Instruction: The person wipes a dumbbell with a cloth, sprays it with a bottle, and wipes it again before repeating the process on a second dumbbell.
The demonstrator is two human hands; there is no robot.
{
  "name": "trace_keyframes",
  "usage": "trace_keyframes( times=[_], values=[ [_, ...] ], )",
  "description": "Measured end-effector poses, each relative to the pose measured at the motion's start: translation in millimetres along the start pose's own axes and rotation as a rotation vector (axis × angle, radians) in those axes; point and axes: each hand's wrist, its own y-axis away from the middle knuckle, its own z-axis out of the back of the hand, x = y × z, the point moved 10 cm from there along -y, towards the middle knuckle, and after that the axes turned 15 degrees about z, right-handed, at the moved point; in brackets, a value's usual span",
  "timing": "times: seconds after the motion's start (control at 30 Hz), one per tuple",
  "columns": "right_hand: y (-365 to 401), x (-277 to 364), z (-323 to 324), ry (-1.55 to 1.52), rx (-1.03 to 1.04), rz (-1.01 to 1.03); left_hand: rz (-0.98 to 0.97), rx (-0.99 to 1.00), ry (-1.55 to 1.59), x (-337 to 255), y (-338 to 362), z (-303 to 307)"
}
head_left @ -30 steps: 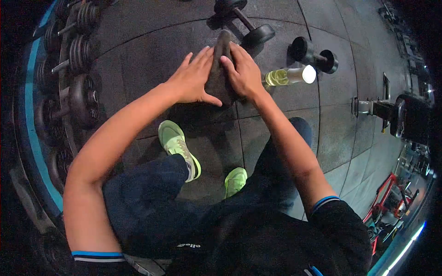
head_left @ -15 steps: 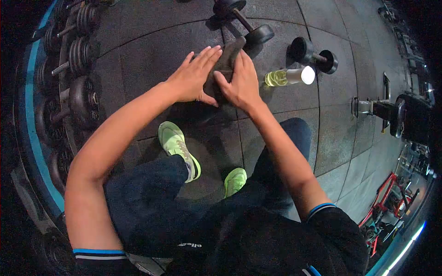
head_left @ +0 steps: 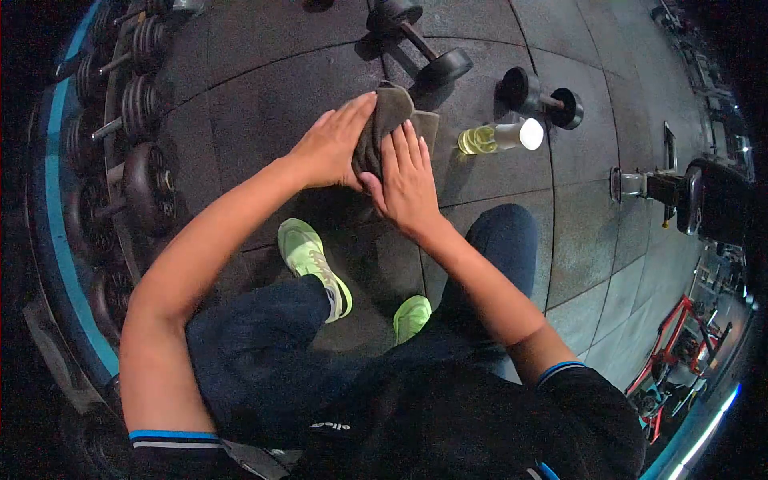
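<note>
A dark grey-brown folded cloth (head_left: 395, 108) is between my two hands, above the floor mats. My left hand (head_left: 330, 150) grips its left edge, fingers stretched along the side and thumb lower down. Across the front of the cloth lies my right hand (head_left: 410, 180), its fingers long and close together, pressing the fabric against the left hand. A corner of the cloth sticks out to the right, past the right fingers. Just right of my hands stands a clear bottle (head_left: 480, 140) of yellowish liquid with a white top.
Two dumbbells lie on the mats ahead, one (head_left: 420, 40) beyond the cloth and another (head_left: 544, 98) past the bottle. A rack of dumbbells (head_left: 144, 188) lines the left side. My green shoes (head_left: 304, 250) are below. A bench (head_left: 704, 200) and red-framed equipment (head_left: 672, 344) stand at right.
The cloth has turned and spread, so more of its folded face shows. My right hand has moved down and lies flatter over it; my left hand has shifted slightly.
</note>
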Motion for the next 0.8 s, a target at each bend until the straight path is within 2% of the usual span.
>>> trace_keyframes(
  times=[0.23, 0.43, 0.67, 0.8],
  values=[
    [-50.9, -18.3, 4.3, 0.052, -0.047, 0.061, 0.029, -0.009, -0.127, 6.5, 3.7, -6.9],
    [2.2, -5.6, 11.9, 0.023, -0.026, 0.009, 0.022, 0.031, -0.14, -1.1, 4.9, -3.6],
    [-34.6, -46.4, -1.2, -0.06, -0.058, 0.057, 0.046, 0.044, -0.135, -2.8, -2.1, -1.8],
    [2.3, -35.0, 2.2, -0.051, -0.088, -0.039, 0.067, 0.066, -0.15, -5.8, 4.0, -1.3]
  ],
)
